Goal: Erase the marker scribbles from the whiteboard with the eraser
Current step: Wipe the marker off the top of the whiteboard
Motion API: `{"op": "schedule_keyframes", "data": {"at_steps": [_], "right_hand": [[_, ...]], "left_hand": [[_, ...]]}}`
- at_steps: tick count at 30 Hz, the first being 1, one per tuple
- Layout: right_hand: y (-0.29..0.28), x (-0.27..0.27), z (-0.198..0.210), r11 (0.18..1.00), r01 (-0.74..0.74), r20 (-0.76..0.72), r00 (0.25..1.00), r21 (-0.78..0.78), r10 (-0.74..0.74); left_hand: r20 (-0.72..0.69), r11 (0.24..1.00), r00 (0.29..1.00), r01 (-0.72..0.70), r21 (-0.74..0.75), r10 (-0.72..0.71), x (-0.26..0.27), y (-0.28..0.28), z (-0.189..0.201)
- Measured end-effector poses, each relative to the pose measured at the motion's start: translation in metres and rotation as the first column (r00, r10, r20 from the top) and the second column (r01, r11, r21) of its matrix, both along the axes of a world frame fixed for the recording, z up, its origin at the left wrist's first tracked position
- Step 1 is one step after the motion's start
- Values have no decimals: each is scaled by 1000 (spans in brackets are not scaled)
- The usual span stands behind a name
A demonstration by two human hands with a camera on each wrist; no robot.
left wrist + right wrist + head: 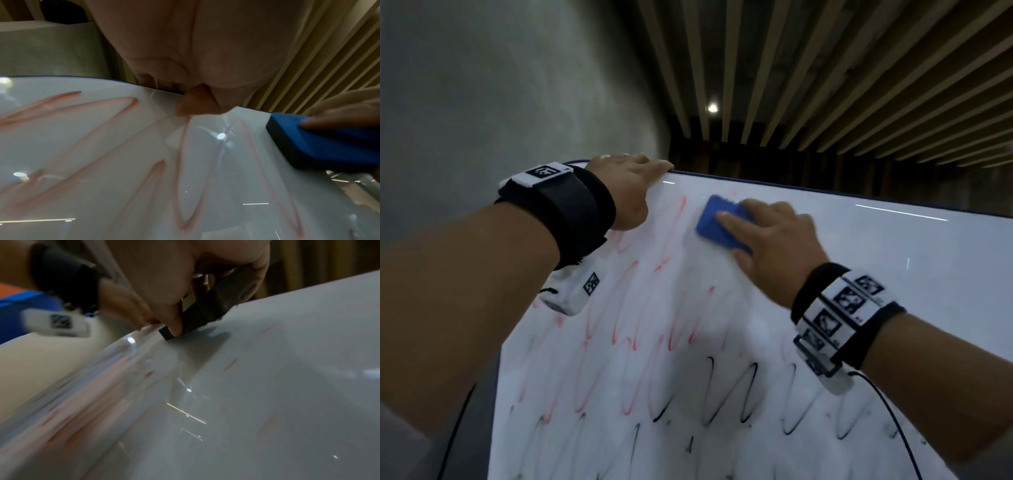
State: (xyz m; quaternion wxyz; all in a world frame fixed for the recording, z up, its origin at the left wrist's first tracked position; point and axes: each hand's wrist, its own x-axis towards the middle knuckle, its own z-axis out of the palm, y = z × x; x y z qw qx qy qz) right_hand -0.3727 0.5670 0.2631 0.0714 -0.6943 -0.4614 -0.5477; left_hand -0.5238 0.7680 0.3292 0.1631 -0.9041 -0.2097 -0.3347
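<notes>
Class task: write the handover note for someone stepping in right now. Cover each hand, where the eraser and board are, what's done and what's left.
Left hand grips the top edge of the whiteboard, steadying it.
Right hand holds the blue eraser against the board near the top.
Done: the board's right side looks clean.
Left: red scribbles under the left hand, partly smeared, and black scribbles lower down.

Both arms reach up and forward. The left hand (625, 185) hooks its fingers over an edge; the right hand (770, 240) presses down, fingers gripping.
</notes>
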Motion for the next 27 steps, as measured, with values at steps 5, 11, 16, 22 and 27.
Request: {"op": "schedule_keyframes", "data": {"at_steps": [5,11,16,22,27], "right_hand": [[-21,14,7,991,71,-165,985,112,-52],[6,-11,3,997,61,-122,991,42,-55],[-16,4,12,984,123,-179,979,125,-100],[-5,-16,-80,984,-27,-15,1000,-178,24],[-6,-11,-7,999,23,-78,997,34,-20]], "left_hand": [[-2,1000,1000,3,9,-3,-1,2,0],[-9,1000,1000,-7,6,7,0,2,0],[-8,1000,1000,1,10,-1,-1,3,0],[17,1000,1000,8,-10,-8,1,0,-1],[51,998,999,15,-56,-12,1,-7,-3]]}}
